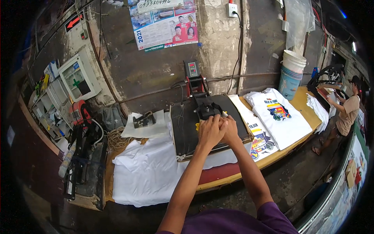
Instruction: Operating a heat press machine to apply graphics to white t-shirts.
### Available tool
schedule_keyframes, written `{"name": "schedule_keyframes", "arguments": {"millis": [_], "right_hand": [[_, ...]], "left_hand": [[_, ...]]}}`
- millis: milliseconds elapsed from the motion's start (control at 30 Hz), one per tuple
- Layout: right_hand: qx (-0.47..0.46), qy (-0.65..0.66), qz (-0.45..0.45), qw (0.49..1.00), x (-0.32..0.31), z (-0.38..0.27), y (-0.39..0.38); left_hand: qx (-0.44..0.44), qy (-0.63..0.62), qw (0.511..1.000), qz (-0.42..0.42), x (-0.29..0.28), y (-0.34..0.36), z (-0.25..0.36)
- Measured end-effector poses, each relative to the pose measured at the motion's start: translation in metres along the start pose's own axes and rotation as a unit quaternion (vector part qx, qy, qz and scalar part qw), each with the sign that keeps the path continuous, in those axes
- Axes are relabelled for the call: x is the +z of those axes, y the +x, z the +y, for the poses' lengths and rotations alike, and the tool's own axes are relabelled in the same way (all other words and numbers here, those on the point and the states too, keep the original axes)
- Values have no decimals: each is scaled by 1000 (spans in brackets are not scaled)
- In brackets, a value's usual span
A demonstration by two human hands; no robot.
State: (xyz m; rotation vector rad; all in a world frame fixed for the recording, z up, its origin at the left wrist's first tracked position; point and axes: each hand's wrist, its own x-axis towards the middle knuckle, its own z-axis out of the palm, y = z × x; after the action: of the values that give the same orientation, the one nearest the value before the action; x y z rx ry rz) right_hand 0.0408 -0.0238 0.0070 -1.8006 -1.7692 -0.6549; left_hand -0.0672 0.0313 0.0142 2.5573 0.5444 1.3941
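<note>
A black heat press (183,132) stands closed on the yellow bench, its red controller column behind it. Both my hands are up on its handle: my left hand (210,130) and my right hand (230,128) lie close together, fingers curled round the grip, which they partly hide. White fabric (142,175) lies under and left of the press. To its right are a printed paper (259,144) and a stack of white T-shirts (282,121) with a colourful print on top.
Another press (83,163) stands at the left end of the bench (299,101), near a rope coil (117,143). Buckets (290,76) stand at the back right. A co-worker (344,117) stands at another press farther right. A printed panel (350,187) edges the lower right.
</note>
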Motion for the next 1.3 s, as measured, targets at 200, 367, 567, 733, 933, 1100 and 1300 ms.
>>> {"name": "schedule_keyframes", "arguments": {"millis": [200,367,567,733,933,1100,1300], "right_hand": [[5,-19,-9,1000,0,0,-1],[1,-17,-18,1000,2,1,-2],[-19,-14,27,999,2,1,-2],[-23,-5,48,999,3,1,-3],[-14,9,54,998,6,3,-3],[-16,19,66,998,5,1,-3],[-12,1,46,999,0,0,-4]], "left_hand": [[8,-1,1000,10,2,-1,-1],[11,-7,1000,17,3,-2,-3],[23,-6,999,28,2,-4,-4],[23,-2,1000,13,1,-5,-4],[34,3,999,25,3,-4,-5],[24,9,1000,3,0,-4,-3],[13,14,1000,-14,-1,-4,-1]]}}
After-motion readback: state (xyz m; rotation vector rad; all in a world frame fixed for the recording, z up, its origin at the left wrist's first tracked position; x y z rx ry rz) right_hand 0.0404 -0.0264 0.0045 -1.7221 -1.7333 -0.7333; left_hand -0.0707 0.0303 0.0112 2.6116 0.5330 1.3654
